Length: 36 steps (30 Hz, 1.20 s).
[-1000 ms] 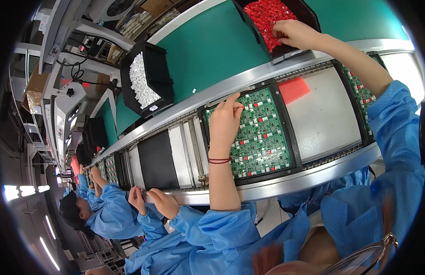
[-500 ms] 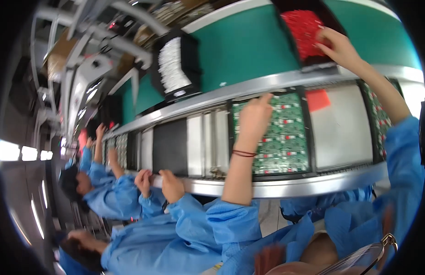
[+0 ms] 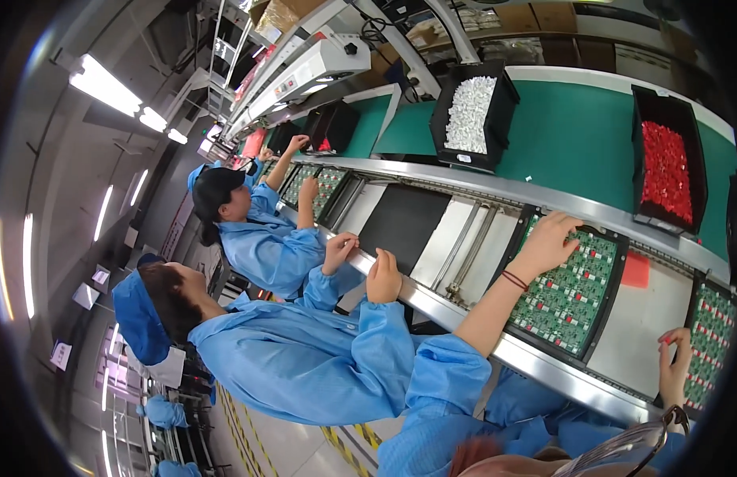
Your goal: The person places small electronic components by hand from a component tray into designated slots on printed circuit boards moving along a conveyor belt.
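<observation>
My left hand [image 3: 547,241], with a dark red cord round its wrist, reaches over a black-framed panel of green circuit boards [image 3: 565,300]. Its fingers are bent together at the panel's far edge, and whatever they pinch is hidden. Many small red and white parts stand on the panel. Low at the right, my right hand [image 3: 677,367] pinches a small red part [image 3: 665,340] between its fingertips. It hovers by the near left edge of another green board panel [image 3: 712,334].
Beyond the metal rail are a black bin of red parts [image 3: 665,171] and a black bin of white parts [image 3: 470,115] on a green surface. A red sheet [image 3: 635,270] lies between the panels. Two co-workers in blue sit at my left, one with hands [image 3: 384,277] near the rail.
My right hand has left the bin of red parts and come back toward me with a red part. My left hand stays over the same panel. The view has swung left.
</observation>
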{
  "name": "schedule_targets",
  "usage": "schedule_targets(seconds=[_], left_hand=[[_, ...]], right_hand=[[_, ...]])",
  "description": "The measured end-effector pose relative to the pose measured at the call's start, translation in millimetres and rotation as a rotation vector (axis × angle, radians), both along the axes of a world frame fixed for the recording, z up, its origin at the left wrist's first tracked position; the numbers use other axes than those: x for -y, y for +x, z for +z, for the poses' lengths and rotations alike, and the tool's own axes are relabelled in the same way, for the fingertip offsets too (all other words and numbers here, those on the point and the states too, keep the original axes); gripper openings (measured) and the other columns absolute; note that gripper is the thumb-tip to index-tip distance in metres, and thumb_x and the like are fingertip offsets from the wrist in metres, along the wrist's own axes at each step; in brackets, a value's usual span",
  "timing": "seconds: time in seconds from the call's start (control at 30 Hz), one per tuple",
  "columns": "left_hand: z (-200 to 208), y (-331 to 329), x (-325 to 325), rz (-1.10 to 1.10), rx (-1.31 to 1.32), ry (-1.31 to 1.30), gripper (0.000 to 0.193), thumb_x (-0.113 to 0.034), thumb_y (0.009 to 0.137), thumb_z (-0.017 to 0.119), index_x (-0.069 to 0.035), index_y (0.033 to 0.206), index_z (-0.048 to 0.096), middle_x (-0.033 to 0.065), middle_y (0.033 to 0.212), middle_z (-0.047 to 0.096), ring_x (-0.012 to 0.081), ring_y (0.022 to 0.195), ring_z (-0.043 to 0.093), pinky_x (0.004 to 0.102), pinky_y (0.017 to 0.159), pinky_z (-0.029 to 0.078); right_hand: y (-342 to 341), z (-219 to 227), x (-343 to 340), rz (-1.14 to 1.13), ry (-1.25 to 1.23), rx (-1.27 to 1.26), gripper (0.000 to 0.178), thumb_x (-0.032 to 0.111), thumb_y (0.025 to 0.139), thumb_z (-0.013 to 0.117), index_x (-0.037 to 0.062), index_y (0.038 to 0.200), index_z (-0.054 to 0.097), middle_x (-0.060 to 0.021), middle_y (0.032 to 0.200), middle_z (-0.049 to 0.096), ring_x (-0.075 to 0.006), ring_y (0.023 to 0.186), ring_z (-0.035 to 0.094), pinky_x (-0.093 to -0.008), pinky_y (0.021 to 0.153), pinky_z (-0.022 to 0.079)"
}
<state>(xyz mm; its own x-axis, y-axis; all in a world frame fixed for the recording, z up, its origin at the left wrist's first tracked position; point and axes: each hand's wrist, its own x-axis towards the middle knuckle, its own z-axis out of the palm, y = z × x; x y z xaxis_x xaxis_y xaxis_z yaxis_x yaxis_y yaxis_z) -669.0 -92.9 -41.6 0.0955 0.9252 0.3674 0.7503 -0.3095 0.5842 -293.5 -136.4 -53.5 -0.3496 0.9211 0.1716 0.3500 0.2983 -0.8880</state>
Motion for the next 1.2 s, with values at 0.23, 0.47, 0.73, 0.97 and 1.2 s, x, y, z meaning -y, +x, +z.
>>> schedule_targets(seconds=[0.23, 0.47, 0.73, 0.97, 1.2], left_hand=[[34.9, 34.6, -29.8, -0.055, -0.076, 0.188, 0.017, -0.005, 0.077, 0.059, -0.001, 0.093, 0.061, 0.0127, 0.094, 0.057, 0.0304, 0.09, 0.055, 0.0377, 0.08, 0.046], [69.6, 143.3, -118.3, -0.263, -0.333, 0.556, 0.016, -0.005, 0.071, 0.055, 0.0, 0.086, 0.061, 0.0131, 0.098, 0.056, 0.0293, 0.096, 0.052, 0.037, 0.085, 0.042], [0.2, 175.9, -208.1, 0.132, -0.642, 0.017, 0.027, -0.016, 0.08, 0.052, -0.005, 0.104, 0.06, 0.015, 0.101, 0.059, 0.0283, 0.102, 0.054, 0.038, 0.086, 0.043], [-4.1, 166.3, -210.4, 0.169, -0.709, 0.109, 0.017, -0.016, 0.081, 0.055, -0.007, 0.085, 0.068, 0.0112, 0.099, 0.061, 0.025, 0.097, 0.057, 0.0353, 0.075, 0.048], [5.0, 172.6, -211.0, 0.125, -0.74, 0.015, 0.015, -0.011, 0.077, 0.058, -0.005, 0.086, 0.069, 0.0124, 0.1, 0.06, 0.0257, 0.095, 0.058, 0.0322, 0.073, 0.052]], right_hand=[[-6.7, 29.2, 2.1, 0.173, 0.295, 0.119, 0.01, -0.006, 0.073, 0.051, 0.001, 0.08, 0.049, -0.0115, 0.077, 0.05, -0.0235, 0.071, 0.051, -0.0314, 0.067, 0.04], [-7.6, 39.5, 18.6, 0.176, 0.255, 0.016, 0.013, -0.006, 0.067, 0.057, 0.0014, 0.076, 0.051, -0.0122, 0.074, 0.053, -0.0259, 0.07, 0.053, -0.033, 0.067, 0.041], [6.3, 53.3, 21.4, 0.144, 0.168, -0.081, 0.014, -0.007, 0.07, 0.057, 0.0016, 0.081, 0.052, -0.0126, 0.076, 0.056, -0.023, 0.071, 0.056, -0.0301, 0.067, 0.042], [5.4, 69.0, 30.7, 0.216, 0.198, -0.133, 0.012, -0.006, 0.07, 0.058, 0.0006, 0.079, 0.054, -0.0106, 0.077, 0.058, -0.0196, 0.071, 0.056, -0.0274, 0.067, 0.043], [11.0, 58.6, 25.9, 0.249, 0.197, -0.115, 0.013, -0.005, 0.069, 0.061, 0.0011, 0.079, 0.056, -0.0092, 0.076, 0.058, -0.0178, 0.069, 0.057, -0.0269, 0.065, 0.043]])
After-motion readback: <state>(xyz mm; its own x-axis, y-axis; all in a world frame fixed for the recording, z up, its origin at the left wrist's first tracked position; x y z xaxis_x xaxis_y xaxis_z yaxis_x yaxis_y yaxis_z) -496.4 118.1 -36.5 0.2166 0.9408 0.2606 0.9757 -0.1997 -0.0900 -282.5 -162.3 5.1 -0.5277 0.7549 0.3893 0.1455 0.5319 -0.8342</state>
